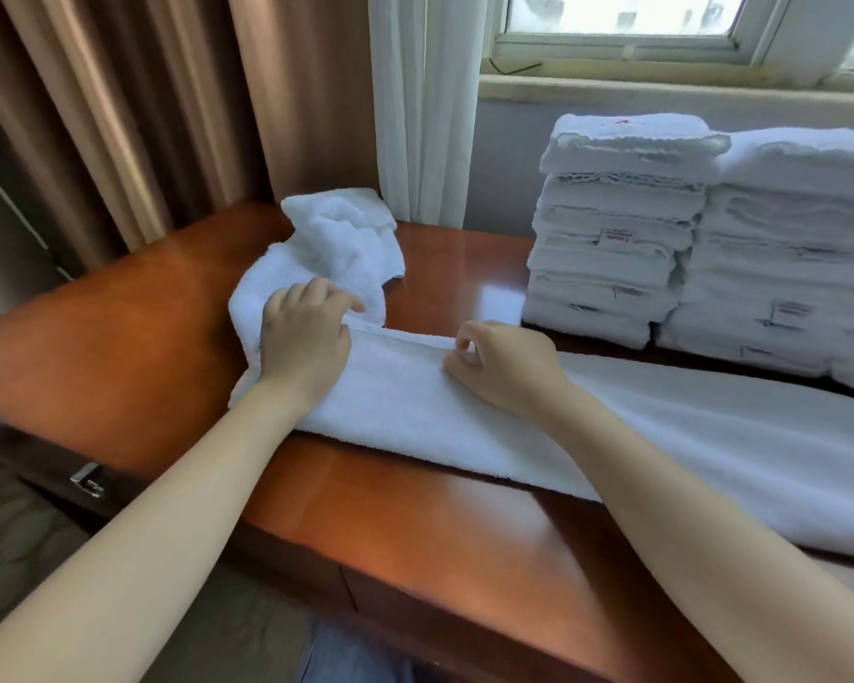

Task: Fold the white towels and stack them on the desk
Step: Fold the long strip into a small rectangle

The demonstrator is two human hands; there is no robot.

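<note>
Both the left hand (304,337) and the right hand (501,367) pinch the far edge of the towel (661,446) lying across the desk (415,525), with two towel stacks (612,229) at 2 o'clock.

The label (615,237) on the stacked towels (607,189) is unreadable.

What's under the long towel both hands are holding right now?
The long towel lies on the wooden desk, which shows on both sides of it. Left hand and right hand grip its far edge. Anything beneath the cloth is covered.
</note>
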